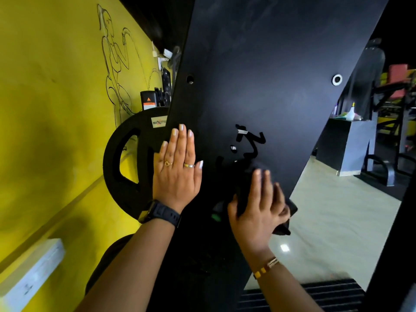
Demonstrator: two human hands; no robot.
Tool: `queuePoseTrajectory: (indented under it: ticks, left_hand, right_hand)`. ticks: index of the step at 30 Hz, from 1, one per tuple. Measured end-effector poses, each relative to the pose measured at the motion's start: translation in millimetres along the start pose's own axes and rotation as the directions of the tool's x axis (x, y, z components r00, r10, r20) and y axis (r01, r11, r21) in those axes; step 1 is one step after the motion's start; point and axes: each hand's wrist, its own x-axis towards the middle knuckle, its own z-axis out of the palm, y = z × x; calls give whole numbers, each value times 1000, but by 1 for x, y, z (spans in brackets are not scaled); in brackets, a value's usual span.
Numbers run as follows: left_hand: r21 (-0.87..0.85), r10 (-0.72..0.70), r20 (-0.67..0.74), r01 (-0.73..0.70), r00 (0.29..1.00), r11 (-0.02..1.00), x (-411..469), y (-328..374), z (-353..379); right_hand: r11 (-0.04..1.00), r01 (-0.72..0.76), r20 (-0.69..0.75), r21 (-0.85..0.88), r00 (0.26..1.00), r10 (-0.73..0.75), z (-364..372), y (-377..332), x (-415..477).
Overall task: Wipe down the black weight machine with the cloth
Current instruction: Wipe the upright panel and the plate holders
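In the head view, one flat black metal panel of the weight machine stands close ahead, its long axis leaning from lower left to upper right. The left hand lies flat on its left edge, fingers straight, holding nothing. The right hand grips one bunched black cloth against the panel's lower right, and one round black weight plate sits behind.
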Motion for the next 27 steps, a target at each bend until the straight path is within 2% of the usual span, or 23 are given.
queuePoseTrajectory:
  ticks: [2, 4, 5, 6, 8, 9, 10, 12, 15, 17, 19, 20, 22, 27]
  left_hand:
    - [-8, 7, 1, -7, 1000, 1000, 0, 0, 0]
    - [-12, 19, 3, -19, 1000, 1000, -1, -1, -1]
    - [-13, 24, 3, -24, 1000, 1000, -1, -1, -1]
    - [-14, 31, 5, -30, 1000, 999, 0, -1, -2]
    - [-16, 31, 17, -31, 999, 999, 0, -2, -2]
    - [-14, 29, 23, -28, 999, 999, 1, -2, -3]
    - [-9, 25, 27, -24, 999, 1000, 1, -2, -2]
    - [3, 16, 28, -16, 999, 1000, 1, -2, -2]
    - [-5, 9, 22, -9, 1000, 1000, 0, -3, -2]
    - [-31, 24, 29, -23, 999, 999, 1, -4, -4]
    - [-48, 61, 33, -59, 998, 997, 0, -6, -7]
    - [-54, 80, 33, -78, 996, 995, 0, -8, -8]
    - [-63, 105, 28, -103, 994, 993, -3, -12, -9]
    - [-63, 90, 29, -88, 996, 994, -9, -14, -7]
  right_hand:
    - [964, 259, 34, -56, 966, -257, 1, 15, -17]
    - [905, 412, 47, -102, 911, -409, -2, 33, -17]
    - [906, 407, 41, -115, 913, -405, -5, 41, -12]
    - [935, 340, 27, -105, 940, -339, -8, 47, -3]
    - [993, 105, -40, -57, 993, -108, -13, 53, 23]
    - [999, 7, -82, -35, 997, -10, -15, 53, 37]
    - [998, -52, -117, -17, 992, 50, -16, 49, 50]
    - [997, -82, -159, -5, 984, 80, -15, 33, 67]
    - [1000, -22, -138, -8, 990, 21, -11, -2, 59]
    - [989, 144, -80, -16, 986, -145, -7, -15, 33]
    - [942, 334, -28, -30, 942, -335, -5, -12, 16]
    - [923, 384, -9, -16, 923, -384, -5, -9, 16]
    - [917, 395, -9, 49, 919, -395, -8, -7, 28]
    - [936, 323, -110, 141, 944, -310, -14, -26, 79]
